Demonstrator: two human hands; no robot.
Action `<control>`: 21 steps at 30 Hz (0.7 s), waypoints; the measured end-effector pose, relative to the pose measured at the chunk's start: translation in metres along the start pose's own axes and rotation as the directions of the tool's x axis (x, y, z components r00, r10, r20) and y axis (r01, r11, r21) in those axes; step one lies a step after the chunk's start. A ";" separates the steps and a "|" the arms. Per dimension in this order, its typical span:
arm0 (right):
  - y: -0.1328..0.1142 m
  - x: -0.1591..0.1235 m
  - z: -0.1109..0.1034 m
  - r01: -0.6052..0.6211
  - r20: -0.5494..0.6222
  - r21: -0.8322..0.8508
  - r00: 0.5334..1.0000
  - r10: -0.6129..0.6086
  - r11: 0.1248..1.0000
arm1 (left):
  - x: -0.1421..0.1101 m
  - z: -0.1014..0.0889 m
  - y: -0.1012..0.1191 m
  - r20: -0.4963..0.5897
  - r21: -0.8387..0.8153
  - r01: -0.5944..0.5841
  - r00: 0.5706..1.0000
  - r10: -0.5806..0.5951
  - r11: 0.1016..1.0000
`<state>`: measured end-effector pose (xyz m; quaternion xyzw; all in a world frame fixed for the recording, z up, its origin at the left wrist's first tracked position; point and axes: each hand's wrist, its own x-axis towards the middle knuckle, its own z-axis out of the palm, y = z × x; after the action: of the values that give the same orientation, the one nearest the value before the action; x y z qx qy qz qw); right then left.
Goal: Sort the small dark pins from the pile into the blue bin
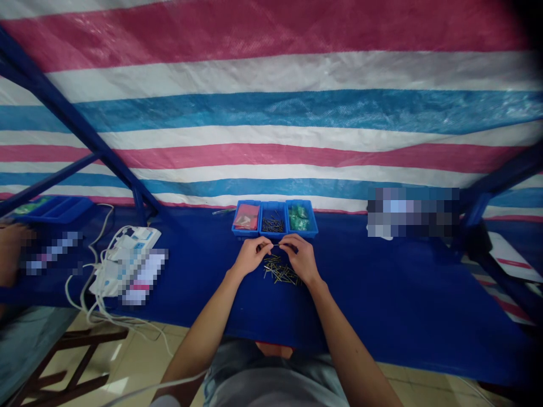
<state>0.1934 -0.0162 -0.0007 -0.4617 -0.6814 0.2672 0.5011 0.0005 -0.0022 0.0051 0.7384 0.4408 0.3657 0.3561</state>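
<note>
1. Left hand (pixel 254 254): thumb and fingers pinched on one end of a slim, straight, metallic-looking piece (pixel 275 245). Right hand (pixel 302 259): pinched on the other end. The piece spans the gap between fingertips, above the table; exact form too small to tell.
2. Just below, nearer the body: loose pile of thin brass-coloured and dark metal pieces (pixel 280 272).
3. Just beyond the hands: three joined blue plastic bins (pixel 303 233). Left, pink packet (pixel 248 215); middle, dark slender pieces (pixel 274 224); right, green bags (pixel 299 213).
4. Beneath all: blue-covered table (pixel 382 299).
5. Well left: white power strip (pixel 138 247) with cables.
</note>
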 end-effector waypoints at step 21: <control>0.001 0.001 -0.001 -0.017 -0.050 -0.065 0.999 0.014 0.998 | 0.000 0.001 -0.001 -0.049 -0.024 -0.008 0.999 0.006 1.000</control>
<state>0.1944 -0.0148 -0.0009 -0.4894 -0.6738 0.2371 0.5003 0.0005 -0.0019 0.0037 0.7264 0.4422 0.3902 0.3529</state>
